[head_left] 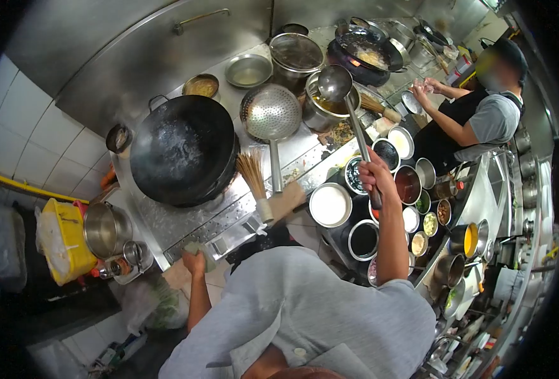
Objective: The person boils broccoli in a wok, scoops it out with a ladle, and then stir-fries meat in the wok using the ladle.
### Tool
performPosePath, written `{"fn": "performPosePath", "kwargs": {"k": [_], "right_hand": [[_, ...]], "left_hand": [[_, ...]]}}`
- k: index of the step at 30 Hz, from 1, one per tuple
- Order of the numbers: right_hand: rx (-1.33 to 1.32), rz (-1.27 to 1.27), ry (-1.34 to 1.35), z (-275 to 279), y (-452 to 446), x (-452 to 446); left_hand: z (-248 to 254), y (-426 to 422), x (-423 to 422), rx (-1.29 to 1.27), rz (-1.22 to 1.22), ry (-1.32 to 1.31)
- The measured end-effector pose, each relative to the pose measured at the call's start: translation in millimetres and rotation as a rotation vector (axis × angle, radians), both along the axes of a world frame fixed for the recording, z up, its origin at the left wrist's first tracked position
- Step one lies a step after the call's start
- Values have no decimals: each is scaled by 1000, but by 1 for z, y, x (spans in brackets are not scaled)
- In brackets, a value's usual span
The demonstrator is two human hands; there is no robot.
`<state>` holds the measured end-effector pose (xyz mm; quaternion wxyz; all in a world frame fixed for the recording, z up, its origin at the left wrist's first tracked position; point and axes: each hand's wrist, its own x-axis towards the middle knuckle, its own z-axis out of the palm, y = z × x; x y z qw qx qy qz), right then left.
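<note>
My right hand (377, 177) is closed around the handle of a long metal ladle (335, 83). The ladle's bowl hangs over a steel pot (318, 119) of brownish liquid, perhaps oil. At the front left edge of the stove, my left hand (194, 261) grips a folded greyish cloth (200, 251). A large dark wok (181, 148) sits on the stove beyond it, with a faint haze inside. Between wok and pot lies a perforated strainer (270, 112), its handle toward me. A bamboo brush (253, 175) rests beside the wok.
Several seasoning bowls, including a white one (330, 204) and a dark sauce pot (363, 240), crowd my right. A co-worker (475, 120) stands at the far right, hands raised. Another wok (371, 55) with food stands at the back. A yellow bin (71, 243) is at left.
</note>
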<state>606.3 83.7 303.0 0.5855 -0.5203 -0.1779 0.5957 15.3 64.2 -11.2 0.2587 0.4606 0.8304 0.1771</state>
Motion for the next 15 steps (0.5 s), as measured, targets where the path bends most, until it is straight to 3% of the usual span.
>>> {"fn": "performPosePath", "kwargs": {"k": [2,3,5,7,9,12,15], "right_hand": [[-55,-49,44,17,-14,-18],[-33,-12,57,24,-20,-28],[-41,36,80,37,-28,-53],[-51,94,128,43,-28,-83],[-53,191,200,42,-23,-115],[-94,277,243,25,-2,-172],[-135,439,29,-6,24,-223]], "left_hand": [[-13,-12,2,-80,165,246],[-8,-13,2,-85,182,247],[17,-9,2,-32,3,-3],[-3,-7,-8,-93,-81,-43],[-22,-13,-4,-112,3,58],[11,-11,3,-171,67,11],[22,-13,7,-129,54,-67]]}}
